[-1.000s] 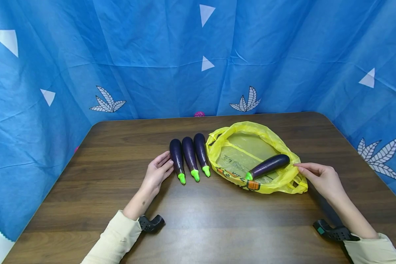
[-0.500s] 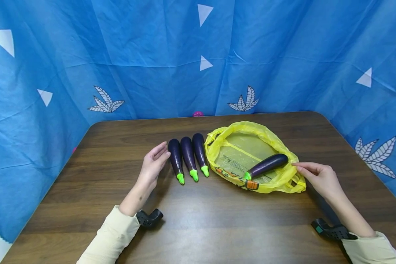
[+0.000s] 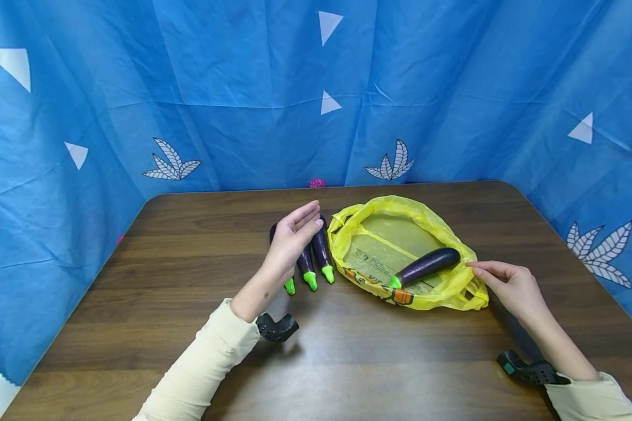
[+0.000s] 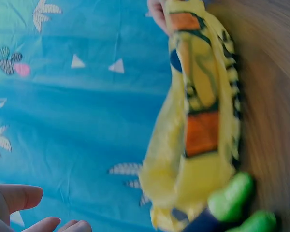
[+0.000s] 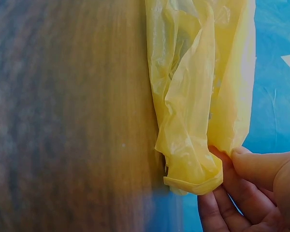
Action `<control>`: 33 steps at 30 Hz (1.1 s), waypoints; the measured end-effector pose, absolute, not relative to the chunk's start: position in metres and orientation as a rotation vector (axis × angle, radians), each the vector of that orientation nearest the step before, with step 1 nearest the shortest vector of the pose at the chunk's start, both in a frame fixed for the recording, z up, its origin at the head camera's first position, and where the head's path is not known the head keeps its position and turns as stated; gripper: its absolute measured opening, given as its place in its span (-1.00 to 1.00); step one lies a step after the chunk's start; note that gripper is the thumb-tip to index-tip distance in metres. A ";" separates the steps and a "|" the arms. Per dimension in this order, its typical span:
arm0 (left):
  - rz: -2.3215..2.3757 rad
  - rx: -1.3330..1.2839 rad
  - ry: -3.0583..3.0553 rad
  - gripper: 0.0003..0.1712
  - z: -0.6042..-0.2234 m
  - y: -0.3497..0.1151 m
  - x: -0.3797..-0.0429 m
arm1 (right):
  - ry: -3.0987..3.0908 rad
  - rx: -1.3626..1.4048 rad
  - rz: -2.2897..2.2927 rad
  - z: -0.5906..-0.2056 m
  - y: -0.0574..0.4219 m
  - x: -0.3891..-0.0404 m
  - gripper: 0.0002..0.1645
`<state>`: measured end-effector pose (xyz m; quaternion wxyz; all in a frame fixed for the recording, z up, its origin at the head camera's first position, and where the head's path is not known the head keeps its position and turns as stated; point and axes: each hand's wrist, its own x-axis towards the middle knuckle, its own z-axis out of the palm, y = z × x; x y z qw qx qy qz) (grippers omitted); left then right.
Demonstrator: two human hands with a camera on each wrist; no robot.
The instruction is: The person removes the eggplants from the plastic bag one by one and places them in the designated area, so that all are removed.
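Note:
My left hand (image 3: 291, 237) hovers over a row of three purple eggplants with green stem ends, its fingers fairly straight and holding nothing. It partly covers the left eggplant (image 3: 290, 286) and the middle eggplant (image 3: 308, 266); the right eggplant (image 3: 321, 248) shows more fully. In the left wrist view, two green stem ends (image 4: 232, 195) appear beside the bag. My right hand (image 3: 516, 289) pinches the right rim of a yellow plastic bag (image 3: 395, 203), thumb against fingers (image 5: 246, 191) in the right wrist view. One eggplant (image 3: 426, 266) lies inside the open-mouthed bag, slanting toward its right side.
A brown wooden table (image 3: 379, 362) carries everything. Behind it hangs a blue curtain (image 3: 242, 70) with white triangles and leaf prints. Each wrist wears a black camera mount, one being the left mount (image 3: 277, 327).
My left hand first drew slightly away from the left eggplant, then moved right and up over the row. My right hand keeps its pinch on the bag in the same place.

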<state>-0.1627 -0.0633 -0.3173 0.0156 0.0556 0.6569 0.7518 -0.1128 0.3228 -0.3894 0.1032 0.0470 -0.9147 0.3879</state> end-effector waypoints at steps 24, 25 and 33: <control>2.287 0.348 1.802 -0.52 -0.340 0.045 -0.169 | -2.692 0.149 1.144 -0.390 0.323 -0.114 -0.64; 2.280 0.348 1.807 -0.52 -0.343 0.048 -0.170 | -2.694 0.147 1.137 -0.391 0.324 -0.114 -0.64; 2.171 0.354 1.892 -0.52 -0.364 0.064 -0.172 | -2.685 0.157 1.116 -0.392 0.325 -0.114 -0.63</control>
